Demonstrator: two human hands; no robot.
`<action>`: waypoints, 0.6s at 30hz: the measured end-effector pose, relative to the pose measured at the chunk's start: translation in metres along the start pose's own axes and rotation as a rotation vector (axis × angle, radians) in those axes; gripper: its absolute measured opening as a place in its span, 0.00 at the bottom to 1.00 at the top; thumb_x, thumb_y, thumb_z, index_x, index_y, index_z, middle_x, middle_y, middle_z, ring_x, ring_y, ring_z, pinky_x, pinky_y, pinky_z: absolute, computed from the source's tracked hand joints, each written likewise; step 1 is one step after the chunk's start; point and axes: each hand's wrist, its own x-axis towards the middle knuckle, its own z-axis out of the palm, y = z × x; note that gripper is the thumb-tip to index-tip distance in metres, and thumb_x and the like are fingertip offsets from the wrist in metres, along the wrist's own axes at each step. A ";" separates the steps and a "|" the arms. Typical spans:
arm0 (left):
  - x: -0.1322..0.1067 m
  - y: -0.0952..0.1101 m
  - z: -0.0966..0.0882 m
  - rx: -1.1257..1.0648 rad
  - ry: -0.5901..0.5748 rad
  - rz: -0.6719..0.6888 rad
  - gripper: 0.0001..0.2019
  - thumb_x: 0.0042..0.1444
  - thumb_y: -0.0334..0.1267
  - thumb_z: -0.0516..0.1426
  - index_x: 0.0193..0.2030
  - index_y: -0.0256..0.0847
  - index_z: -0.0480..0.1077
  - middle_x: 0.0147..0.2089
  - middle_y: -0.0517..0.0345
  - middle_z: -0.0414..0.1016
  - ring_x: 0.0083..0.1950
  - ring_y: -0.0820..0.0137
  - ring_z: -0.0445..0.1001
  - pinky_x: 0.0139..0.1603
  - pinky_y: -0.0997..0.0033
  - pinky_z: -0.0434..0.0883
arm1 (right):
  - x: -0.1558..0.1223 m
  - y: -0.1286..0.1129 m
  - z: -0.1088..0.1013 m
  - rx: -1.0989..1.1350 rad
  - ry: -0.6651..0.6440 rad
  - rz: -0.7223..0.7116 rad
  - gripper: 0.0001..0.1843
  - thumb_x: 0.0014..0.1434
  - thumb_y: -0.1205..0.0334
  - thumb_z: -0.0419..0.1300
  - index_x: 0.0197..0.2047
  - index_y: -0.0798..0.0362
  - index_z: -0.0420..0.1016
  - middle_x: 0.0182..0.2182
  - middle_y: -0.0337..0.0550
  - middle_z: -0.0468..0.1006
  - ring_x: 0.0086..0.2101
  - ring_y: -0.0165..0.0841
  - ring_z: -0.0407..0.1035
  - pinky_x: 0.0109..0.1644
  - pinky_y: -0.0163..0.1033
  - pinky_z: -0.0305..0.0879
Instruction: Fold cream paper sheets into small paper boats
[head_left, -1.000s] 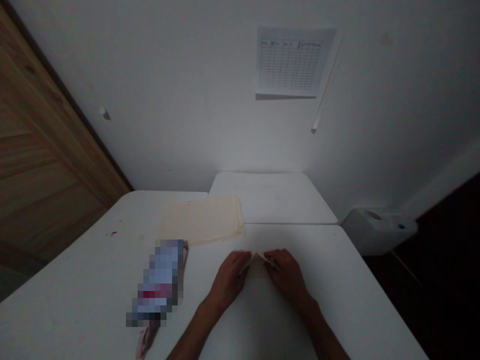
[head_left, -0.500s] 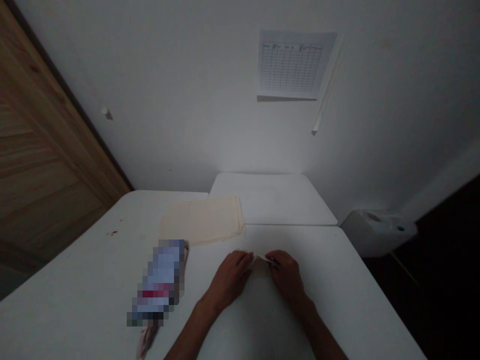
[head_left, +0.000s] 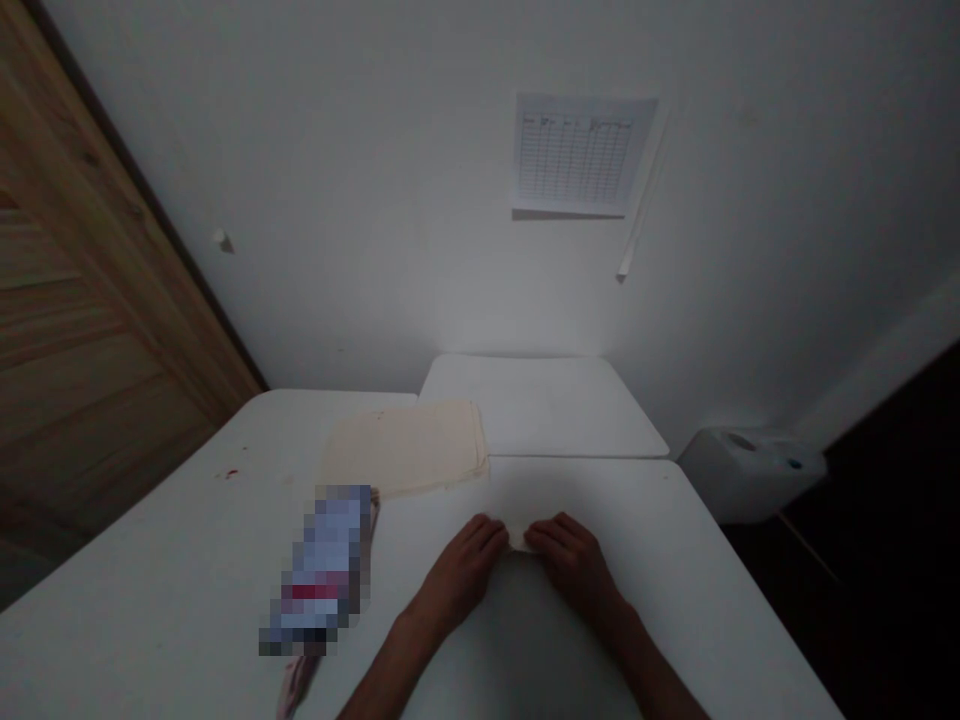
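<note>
A small pale folded piece of cloth or paper (head_left: 519,534) lies on the white table (head_left: 675,560) in front of me. My left hand (head_left: 463,572) presses its fingertips on the piece's left edge. My right hand (head_left: 574,564) presses on its right edge. Both hands lie flat with fingers together, nearly touching each other. Most of the piece is hidden under my fingers.
A stack of cream cloth sheets (head_left: 405,447) lies behind my hands. A blurred-out item (head_left: 321,570) rests to the left, with a pink scrap (head_left: 294,683) below it. A second white table (head_left: 540,405), a wall chart (head_left: 576,155), a wooden door (head_left: 67,320) and a white bin (head_left: 750,468) surround.
My hands have flattened the small piece down onto the table; its raised peak between my fingers is gone. The view has tilted slightly down.
</note>
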 end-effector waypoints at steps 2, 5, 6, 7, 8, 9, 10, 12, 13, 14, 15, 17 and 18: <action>-0.003 -0.003 0.005 0.067 -0.009 0.024 0.19 0.58 0.20 0.50 0.53 0.39 0.66 0.52 0.51 0.71 0.54 0.60 0.68 0.56 0.54 0.70 | -0.002 0.003 0.002 -0.028 0.031 -0.056 0.12 0.60 0.74 0.57 0.44 0.52 0.75 0.39 0.43 0.79 0.37 0.36 0.69 0.43 0.40 0.67; -0.007 -0.007 0.009 0.149 -0.022 0.051 0.22 0.55 0.18 0.49 0.54 0.38 0.67 0.54 0.50 0.72 0.56 0.59 0.68 0.56 0.54 0.71 | -0.005 0.005 0.002 -0.062 0.040 -0.100 0.11 0.60 0.73 0.57 0.44 0.52 0.75 0.40 0.44 0.80 0.36 0.35 0.69 0.43 0.40 0.68; -0.007 -0.008 0.010 0.167 -0.028 0.058 0.22 0.55 0.18 0.49 0.54 0.38 0.67 0.55 0.50 0.72 0.56 0.60 0.68 0.56 0.54 0.71 | -0.005 0.006 0.002 -0.072 0.030 -0.106 0.11 0.61 0.73 0.57 0.44 0.52 0.75 0.40 0.44 0.80 0.36 0.35 0.69 0.43 0.40 0.68; -0.008 -0.008 0.010 0.181 -0.032 0.064 0.22 0.54 0.18 0.49 0.54 0.37 0.67 0.55 0.49 0.72 0.56 0.59 0.69 0.56 0.54 0.71 | -0.006 0.006 0.001 -0.080 0.024 -0.112 0.11 0.60 0.73 0.57 0.44 0.52 0.75 0.41 0.44 0.80 0.36 0.35 0.69 0.42 0.40 0.68; -0.008 -0.007 0.009 0.193 -0.035 0.068 0.22 0.54 0.18 0.49 0.53 0.37 0.67 0.55 0.49 0.72 0.56 0.59 0.69 0.55 0.54 0.71 | -0.007 0.006 0.001 -0.087 0.022 -0.116 0.11 0.60 0.73 0.57 0.44 0.52 0.75 0.41 0.44 0.80 0.36 0.36 0.69 0.42 0.40 0.69; -0.008 -0.006 0.008 0.201 -0.036 0.072 0.22 0.54 0.18 0.49 0.53 0.37 0.68 0.54 0.48 0.72 0.56 0.59 0.69 0.55 0.54 0.71 | -0.008 0.007 0.000 -0.092 0.018 -0.118 0.11 0.60 0.73 0.57 0.44 0.52 0.75 0.42 0.44 0.79 0.36 0.36 0.69 0.42 0.40 0.69; -0.008 -0.004 0.006 0.204 -0.035 0.071 0.21 0.53 0.18 0.49 0.52 0.36 0.68 0.54 0.48 0.73 0.56 0.59 0.69 0.55 0.54 0.71 | -0.009 0.007 -0.002 -0.094 0.013 -0.116 0.12 0.59 0.73 0.57 0.44 0.52 0.75 0.42 0.44 0.79 0.36 0.36 0.69 0.42 0.41 0.69; -0.007 0.001 0.000 0.188 -0.041 0.060 0.20 0.53 0.19 0.50 0.50 0.37 0.69 0.52 0.48 0.74 0.54 0.59 0.70 0.54 0.55 0.71 | -0.011 0.006 -0.005 -0.087 -0.005 -0.098 0.13 0.58 0.74 0.57 0.44 0.51 0.75 0.43 0.44 0.79 0.37 0.37 0.69 0.44 0.42 0.69; -0.007 0.004 -0.004 0.168 -0.048 0.045 0.18 0.53 0.21 0.52 0.50 0.37 0.70 0.52 0.49 0.74 0.54 0.59 0.69 0.55 0.55 0.71 | -0.012 0.005 -0.007 -0.074 -0.024 -0.076 0.14 0.58 0.74 0.56 0.45 0.51 0.75 0.44 0.44 0.79 0.38 0.37 0.69 0.46 0.43 0.68; -0.007 0.007 -0.007 0.142 -0.059 0.034 0.17 0.53 0.23 0.53 0.50 0.37 0.70 0.52 0.49 0.73 0.54 0.59 0.69 0.56 0.55 0.70 | -0.013 0.003 -0.010 -0.055 -0.049 -0.046 0.15 0.57 0.74 0.57 0.45 0.51 0.75 0.45 0.44 0.78 0.40 0.37 0.69 0.48 0.43 0.68; -0.007 0.010 -0.009 0.113 -0.059 0.022 0.16 0.54 0.25 0.55 0.49 0.37 0.70 0.53 0.49 0.72 0.55 0.58 0.68 0.57 0.54 0.69 | -0.013 0.002 -0.012 -0.029 -0.076 -0.014 0.15 0.56 0.73 0.57 0.46 0.51 0.74 0.47 0.45 0.77 0.42 0.38 0.68 0.50 0.44 0.67; -0.006 0.012 -0.011 0.064 -0.023 -0.035 0.10 0.57 0.31 0.56 0.45 0.39 0.71 0.54 0.49 0.71 0.56 0.57 0.66 0.58 0.52 0.67 | -0.013 -0.002 -0.017 0.023 -0.124 0.047 0.17 0.55 0.70 0.58 0.49 0.50 0.73 0.50 0.46 0.75 0.46 0.39 0.67 0.52 0.46 0.66; -0.005 0.012 -0.010 0.045 0.003 -0.071 0.07 0.58 0.32 0.55 0.43 0.40 0.71 0.54 0.50 0.71 0.56 0.57 0.66 0.58 0.52 0.67 | -0.013 -0.003 -0.019 0.044 -0.135 0.067 0.17 0.56 0.68 0.59 0.49 0.50 0.73 0.50 0.46 0.75 0.47 0.40 0.67 0.53 0.47 0.65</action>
